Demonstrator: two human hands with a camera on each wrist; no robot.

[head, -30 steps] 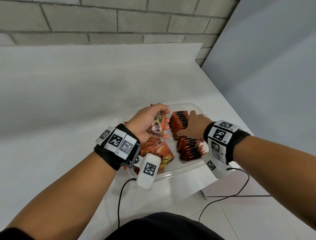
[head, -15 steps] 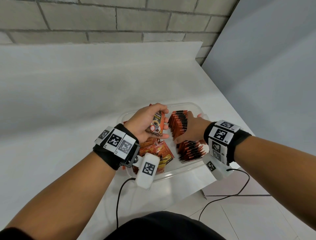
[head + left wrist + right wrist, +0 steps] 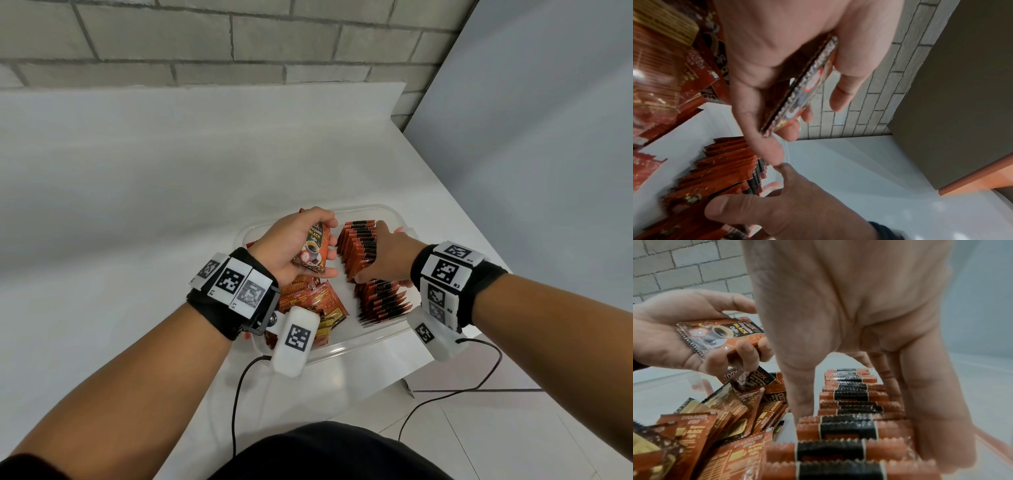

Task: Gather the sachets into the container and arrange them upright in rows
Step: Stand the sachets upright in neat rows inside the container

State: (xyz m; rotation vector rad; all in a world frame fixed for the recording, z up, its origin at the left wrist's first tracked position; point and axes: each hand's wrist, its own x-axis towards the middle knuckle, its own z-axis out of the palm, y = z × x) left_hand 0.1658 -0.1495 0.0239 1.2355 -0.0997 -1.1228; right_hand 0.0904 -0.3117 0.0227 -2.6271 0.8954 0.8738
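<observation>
One clear plastic container [image 3: 356, 346] on white table [image 3: 137, 205], near its front right corner. One upright row of coffee sachets [image 3: 373, 270] along container's right side; too many, too overlapped to count. One loose heap of sachets [image 3: 313, 301] at left, count unclear. Left hand [image 3: 294, 245] half closed, thumb and fingers gripping small stack of black-coffee sachets [image 3: 313, 248] above heap. Right hand [image 3: 385, 255] spread wide, fingers straight, straddling and touching row's top.
</observation>
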